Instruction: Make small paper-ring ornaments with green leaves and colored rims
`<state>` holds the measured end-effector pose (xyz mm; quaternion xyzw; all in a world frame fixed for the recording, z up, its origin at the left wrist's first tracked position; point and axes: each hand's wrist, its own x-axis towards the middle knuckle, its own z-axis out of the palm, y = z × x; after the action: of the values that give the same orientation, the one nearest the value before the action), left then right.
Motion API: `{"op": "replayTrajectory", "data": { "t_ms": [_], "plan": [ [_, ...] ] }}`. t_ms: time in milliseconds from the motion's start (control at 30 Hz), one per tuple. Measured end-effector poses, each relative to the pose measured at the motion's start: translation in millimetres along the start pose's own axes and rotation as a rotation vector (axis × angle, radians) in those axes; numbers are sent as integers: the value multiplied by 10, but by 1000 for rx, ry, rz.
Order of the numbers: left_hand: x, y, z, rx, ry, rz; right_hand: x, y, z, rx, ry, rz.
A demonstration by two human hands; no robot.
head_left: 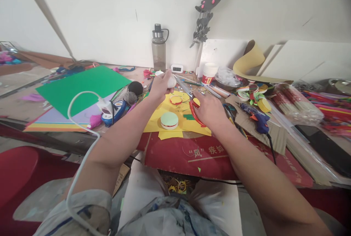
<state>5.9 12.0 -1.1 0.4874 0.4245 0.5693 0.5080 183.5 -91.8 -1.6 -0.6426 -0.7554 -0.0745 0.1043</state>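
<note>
My left hand is raised over the middle of the table, its fingers closed on a white rounded piece. In my right hand are scissors with red handles. Their metal blades point up and left, close to the white piece; whether they touch it I cannot tell. Below lies yellow paper bearing a round disc with a pale green top. A thin red and yellow ring and dark green strips rest there too.
Left are a green sheet and a blue power strip with a white cable crossing my left arm. Behind stand a bottle, a small digital clock and paper cups. Right lie a glue gun and a black phone.
</note>
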Motion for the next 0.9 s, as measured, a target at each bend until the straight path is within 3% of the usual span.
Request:
{"op": "replayTrajectory", "data": {
  "t_ms": [900],
  "plan": [
    [-2,-45,-9,90,11,61,10,3,-26,-48,-15,1]
  ]
}}
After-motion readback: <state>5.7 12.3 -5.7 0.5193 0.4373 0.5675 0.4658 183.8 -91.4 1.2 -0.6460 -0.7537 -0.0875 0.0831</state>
